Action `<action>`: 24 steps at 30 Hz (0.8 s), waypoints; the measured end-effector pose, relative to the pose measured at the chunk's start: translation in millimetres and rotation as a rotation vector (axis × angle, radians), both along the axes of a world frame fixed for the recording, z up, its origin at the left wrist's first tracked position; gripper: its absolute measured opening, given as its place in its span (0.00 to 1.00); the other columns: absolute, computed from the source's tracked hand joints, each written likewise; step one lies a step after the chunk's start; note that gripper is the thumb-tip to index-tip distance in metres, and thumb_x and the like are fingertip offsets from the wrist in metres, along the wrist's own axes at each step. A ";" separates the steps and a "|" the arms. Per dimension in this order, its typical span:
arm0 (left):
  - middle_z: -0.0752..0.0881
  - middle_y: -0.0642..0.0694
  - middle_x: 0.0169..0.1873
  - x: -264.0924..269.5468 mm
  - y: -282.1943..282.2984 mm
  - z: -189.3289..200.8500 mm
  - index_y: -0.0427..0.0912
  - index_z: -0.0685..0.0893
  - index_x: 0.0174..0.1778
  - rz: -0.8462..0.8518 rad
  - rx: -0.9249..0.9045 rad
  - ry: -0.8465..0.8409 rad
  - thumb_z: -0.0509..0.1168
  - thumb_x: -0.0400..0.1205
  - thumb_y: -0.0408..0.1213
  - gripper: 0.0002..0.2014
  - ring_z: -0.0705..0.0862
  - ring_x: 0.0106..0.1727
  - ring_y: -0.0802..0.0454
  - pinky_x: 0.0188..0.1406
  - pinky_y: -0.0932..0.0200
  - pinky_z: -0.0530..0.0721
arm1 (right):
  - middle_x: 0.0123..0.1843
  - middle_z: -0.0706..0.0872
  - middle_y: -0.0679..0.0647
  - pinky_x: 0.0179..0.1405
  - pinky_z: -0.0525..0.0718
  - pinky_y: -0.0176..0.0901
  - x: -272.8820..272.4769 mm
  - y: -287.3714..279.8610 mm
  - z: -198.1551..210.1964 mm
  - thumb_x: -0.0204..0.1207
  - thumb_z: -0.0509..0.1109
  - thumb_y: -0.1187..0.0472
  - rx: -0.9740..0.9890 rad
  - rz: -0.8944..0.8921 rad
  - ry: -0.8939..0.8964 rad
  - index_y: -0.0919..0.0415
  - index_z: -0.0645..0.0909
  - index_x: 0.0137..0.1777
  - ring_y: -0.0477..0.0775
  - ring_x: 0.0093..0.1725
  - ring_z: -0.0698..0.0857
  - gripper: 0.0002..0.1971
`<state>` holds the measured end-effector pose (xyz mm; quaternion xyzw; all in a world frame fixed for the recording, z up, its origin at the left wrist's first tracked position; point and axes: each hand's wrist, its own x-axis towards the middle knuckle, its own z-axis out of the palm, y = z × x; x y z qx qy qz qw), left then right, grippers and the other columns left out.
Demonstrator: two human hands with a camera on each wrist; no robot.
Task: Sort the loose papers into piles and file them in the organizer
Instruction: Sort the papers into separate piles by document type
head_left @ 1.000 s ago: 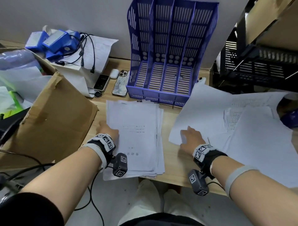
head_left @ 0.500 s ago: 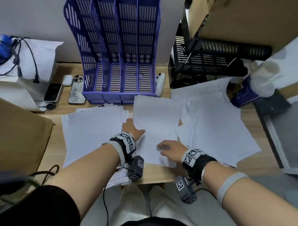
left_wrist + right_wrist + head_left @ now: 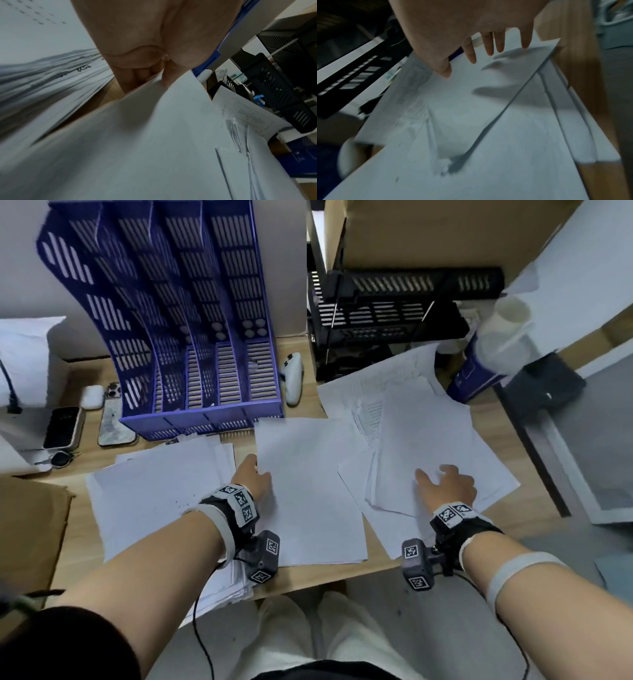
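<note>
While the left hand [image 3: 252, 478] pinches the edge of one sheet [image 3: 308, 494] beside the stack [image 3: 154, 494] below the organizer [image 3: 191, 337], the right hand [image 3: 445, 486], fingers spread over the loose papers [image 3: 428, 433], could drag several askew

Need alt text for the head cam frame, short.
Seen from above, a person's left hand pinches the edge of a white sheet on a wooden desk, while the right hand hovers open over scattered papers. An empty blue file organizer stands behind, a neater paper stack at left.
</note>
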<state>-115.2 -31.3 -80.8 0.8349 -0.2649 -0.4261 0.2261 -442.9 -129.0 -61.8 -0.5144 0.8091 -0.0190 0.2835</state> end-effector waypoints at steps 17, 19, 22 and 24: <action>0.80 0.39 0.71 -140.2 -96.6 5.7 0.41 0.70 0.77 -0.538 0.060 -0.114 0.73 0.78 0.45 0.33 0.81 0.68 0.40 0.69 0.47 0.78 | 0.40 0.88 0.60 0.34 0.78 0.39 -89.3 19.8 -7.5 0.71 0.68 0.61 0.438 0.036 -0.220 0.65 0.82 0.43 0.59 0.36 0.86 0.07; 0.83 0.39 0.65 -150.5 -100.4 6.2 0.40 0.73 0.71 -0.612 0.101 -0.184 0.74 0.77 0.48 0.30 0.83 0.62 0.40 0.60 0.50 0.82 | 0.30 0.86 0.61 0.27 0.79 0.41 -93.7 28.7 -5.6 0.73 0.69 0.59 0.593 -0.006 -0.316 0.67 0.81 0.40 0.58 0.25 0.83 0.09; 0.85 0.40 0.53 -162.2 -101.4 6.9 0.40 0.76 0.58 -0.675 0.138 -0.226 0.74 0.75 0.49 0.23 0.84 0.50 0.42 0.48 0.52 0.83 | 0.38 0.91 0.66 0.39 0.88 0.50 -100.8 30.1 -12.4 0.66 0.68 0.54 0.549 -0.045 -0.357 0.69 0.83 0.44 0.65 0.35 0.91 0.16; 0.85 0.40 0.51 -166.8 -101.4 8.4 0.41 0.74 0.53 -0.659 0.146 -0.214 0.74 0.74 0.48 0.21 0.85 0.49 0.41 0.48 0.50 0.83 | 0.43 0.92 0.66 0.38 0.86 0.48 -102.6 30.4 -14.8 0.63 0.65 0.53 0.528 -0.031 -0.338 0.67 0.83 0.52 0.65 0.39 0.92 0.21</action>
